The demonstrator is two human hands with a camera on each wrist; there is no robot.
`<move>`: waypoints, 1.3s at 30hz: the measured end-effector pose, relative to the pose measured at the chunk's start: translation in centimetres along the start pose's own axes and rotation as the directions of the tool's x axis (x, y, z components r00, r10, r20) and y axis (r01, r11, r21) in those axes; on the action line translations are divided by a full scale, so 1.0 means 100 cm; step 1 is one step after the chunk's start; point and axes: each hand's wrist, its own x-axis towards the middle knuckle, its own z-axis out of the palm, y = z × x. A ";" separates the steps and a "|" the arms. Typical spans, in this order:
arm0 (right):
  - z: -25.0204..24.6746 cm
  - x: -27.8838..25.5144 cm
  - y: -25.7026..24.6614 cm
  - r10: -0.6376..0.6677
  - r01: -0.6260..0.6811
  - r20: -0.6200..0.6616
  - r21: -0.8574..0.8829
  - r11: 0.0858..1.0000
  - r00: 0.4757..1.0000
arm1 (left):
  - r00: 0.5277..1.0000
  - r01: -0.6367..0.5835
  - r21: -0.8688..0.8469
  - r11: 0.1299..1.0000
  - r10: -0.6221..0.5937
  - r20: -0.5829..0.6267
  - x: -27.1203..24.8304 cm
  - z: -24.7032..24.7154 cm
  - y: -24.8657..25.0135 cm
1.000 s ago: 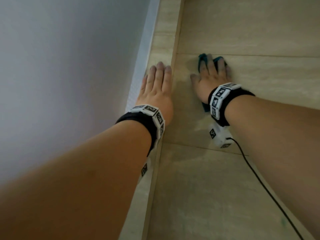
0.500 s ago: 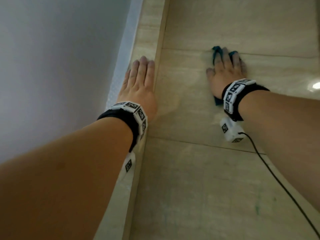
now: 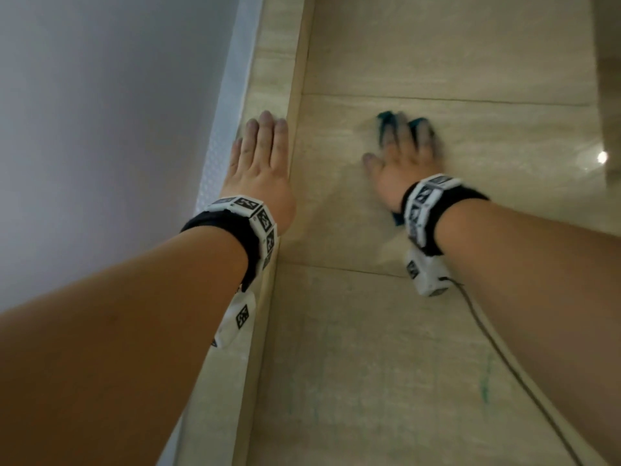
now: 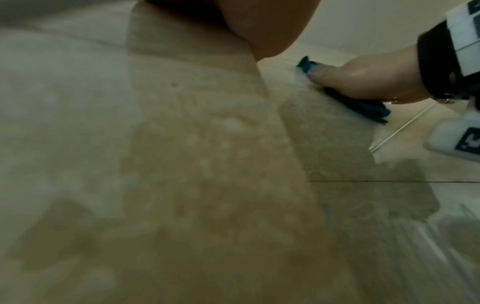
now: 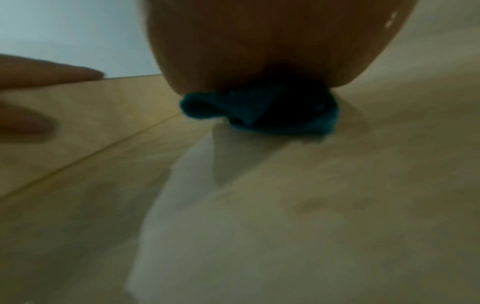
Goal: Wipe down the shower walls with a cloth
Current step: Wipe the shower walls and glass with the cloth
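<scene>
A teal cloth (image 3: 385,118) lies flat against the beige tiled shower wall (image 3: 420,348). My right hand (image 3: 403,159) presses it there with straight, spread fingers, and the hand is motion-blurred. Cloth corners show past the fingertips and under the wrist. The left wrist view shows the cloth (image 4: 363,108) squeezed under the right hand (image 4: 369,82). In the right wrist view the cloth (image 5: 259,112) bunches beneath the palm. My left hand (image 3: 262,163) rests flat and empty on the narrow tile strip (image 3: 268,72) at the wall's left edge.
A pale grey wall (image 3: 100,129) with a white textured strip (image 3: 221,136) runs along the left. A black cable (image 3: 504,351) hangs from the right wrist camera. Faint green streaks (image 3: 484,388) mark the lower tile. A light glare (image 3: 602,157) shines at the right.
The right hand slid the cloth rightward away from the left hand, then came partway back left and slightly below the grout line. The left hand stayed flat on the tile strip.
</scene>
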 end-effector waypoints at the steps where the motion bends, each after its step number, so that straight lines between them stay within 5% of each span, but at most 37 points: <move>1: 0.007 -0.008 -0.020 -0.060 0.060 -0.008 0.013 0.998 0.998 | 1.000 -0.005 0.003 1.000 0.005 0.005 -0.001 -0.001 -0.001; 6: 0.047 -0.062 -0.097 -0.242 0.243 0.029 -0.014 0.970 0.970 | 0.999 -0.030 0.002 1.000 0.030 -0.015 -0.005 0.001 -0.003; 9: 0.056 -0.084 -0.101 -0.279 0.279 0.061 0.005 0.960 0.958 | 0.999 -0.029 -0.004 1.000 0.029 -0.036 -0.006 0.003 -0.006; 13: 0.053 -0.093 -0.065 -0.274 0.275 0.039 -0.012 0.961 0.961 | 0.999 -0.006 0.018 1.000 0.006 -0.042 -0.010 0.005 -0.003; 17: 0.047 -0.105 -0.008 -0.133 0.133 0.022 0.018 0.991 0.991 | 0.997 0.075 0.038 0.996 -0.076 0.019 -0.021 0.000 0.017; 20: 0.043 -0.117 0.048 -0.008 0.008 0.010 0.008 1.000 1.000 | 0.999 0.020 0.112 0.994 -0.023 0.024 -0.023 -0.002 0.032; 28: 0.020 -0.151 0.201 0.261 -0.266 0.115 0.030 0.963 0.958 | 0.990 -0.041 -0.099 0.994 0.054 0.133 -0.008 0.037 0.122; 33: 0.007 -0.128 0.224 0.295 -0.301 0.128 0.027 0.953 0.947 | 0.979 -0.010 -0.193 0.981 0.049 0.198 0.010 0.065 0.161; 39: -0.017 -0.068 0.235 0.307 -0.314 0.098 0.059 0.948 0.946 | 0.991 -0.004 -0.092 0.996 0.017 0.135 0.013 0.093 0.169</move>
